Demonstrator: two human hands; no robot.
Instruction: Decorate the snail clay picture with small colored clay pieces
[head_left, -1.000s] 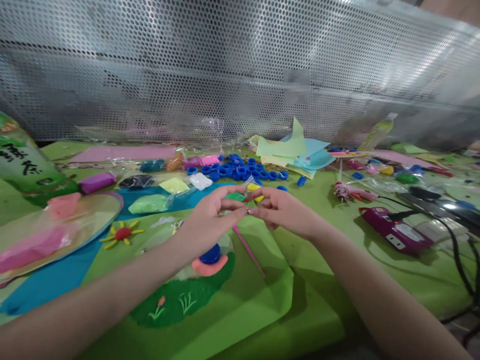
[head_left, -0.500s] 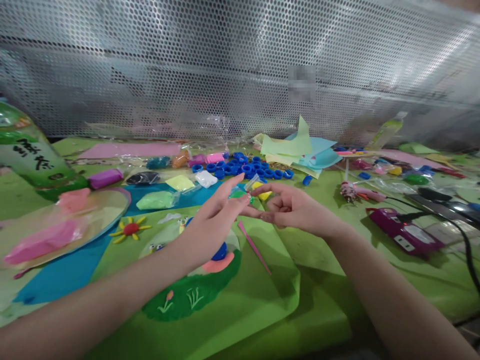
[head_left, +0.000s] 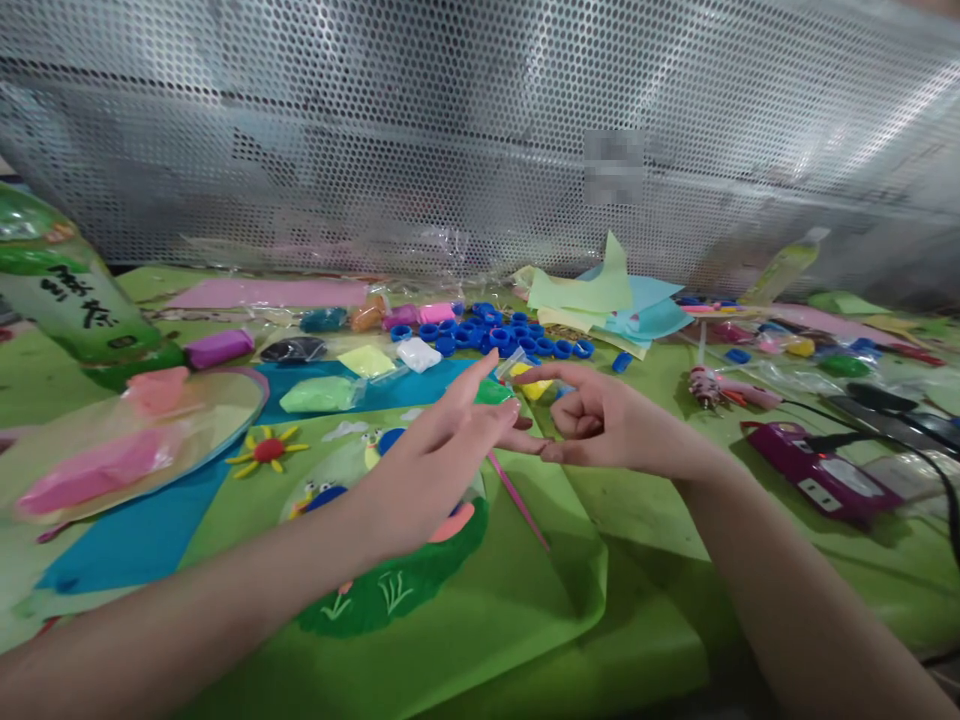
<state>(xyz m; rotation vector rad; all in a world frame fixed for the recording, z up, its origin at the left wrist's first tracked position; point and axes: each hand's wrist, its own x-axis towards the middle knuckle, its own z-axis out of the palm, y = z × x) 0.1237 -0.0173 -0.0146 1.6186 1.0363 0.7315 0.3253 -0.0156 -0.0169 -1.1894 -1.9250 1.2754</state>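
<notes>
Both hands meet mid-air: left hand (head_left: 431,465) fingers spread flat, right hand (head_left: 604,425) curled, fingertips touching.

Green paper (head_left: 525,600) at the front edge lies open; blue caps (head_left: 495,335) crowd the back.

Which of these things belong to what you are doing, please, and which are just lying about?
In use: left hand and right hand, fingertips touching; clay picture; green sheet; pink stick.
Lying about: blue caps; clay bags; paper scraps; bottle; power strip.
</notes>
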